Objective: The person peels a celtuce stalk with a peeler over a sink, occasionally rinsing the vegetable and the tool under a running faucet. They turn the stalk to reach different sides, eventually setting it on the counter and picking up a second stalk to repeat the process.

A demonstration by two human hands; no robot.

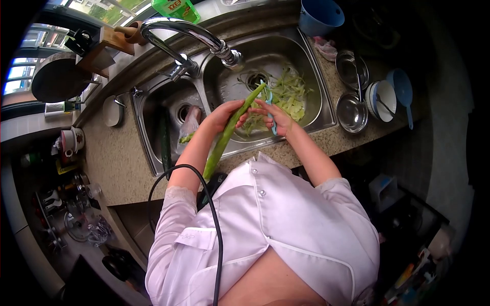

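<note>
My left hand [224,115] grips a long green vegetable stalk [218,148] around its middle, holding it slanted over the right basin of the steel sink [326,109]. The stalk's tip reaches toward the drain [255,79]. My right hand [278,118] holds a light blue peeler [269,104] against the stalk's upper part. A heap of pale green peelings [291,94] lies in the right basin under my hands.
The left basin holds a dark cucumber [165,143] and a plastic bag [190,125]. A chrome faucet [194,33] arches over the divider. Steel bowls [352,113], a blue ladle [403,92] and a blue tub [320,15] sit to the right. A knife block [99,51] stands to the left.
</note>
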